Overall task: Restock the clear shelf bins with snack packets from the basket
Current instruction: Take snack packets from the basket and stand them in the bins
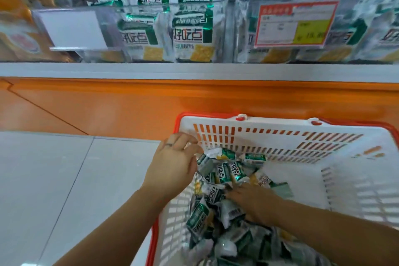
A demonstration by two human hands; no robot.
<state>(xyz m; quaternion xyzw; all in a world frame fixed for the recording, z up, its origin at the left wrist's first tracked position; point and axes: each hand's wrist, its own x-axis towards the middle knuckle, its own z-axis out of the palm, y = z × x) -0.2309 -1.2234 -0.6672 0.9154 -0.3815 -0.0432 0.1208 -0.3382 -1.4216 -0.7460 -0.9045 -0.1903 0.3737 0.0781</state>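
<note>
A white basket with an orange rim stands on the floor below the shelf. It holds several green-and-white snack packets heaped toward its left side. My left hand, a ring on one finger, reaches in over the left wall, fingers bent down onto the far end of the heap. My right hand lies in the heap, its fingertips dug in under a bunch of upright packets. The bunch sits between both hands. Above, the clear shelf bins show the same packets standing in rows.
A red and yellow price tag hangs on the right bin, a blank white tag holder on the left one. An orange panel runs under the grey shelf edge. Grey floor tiles lie to the left.
</note>
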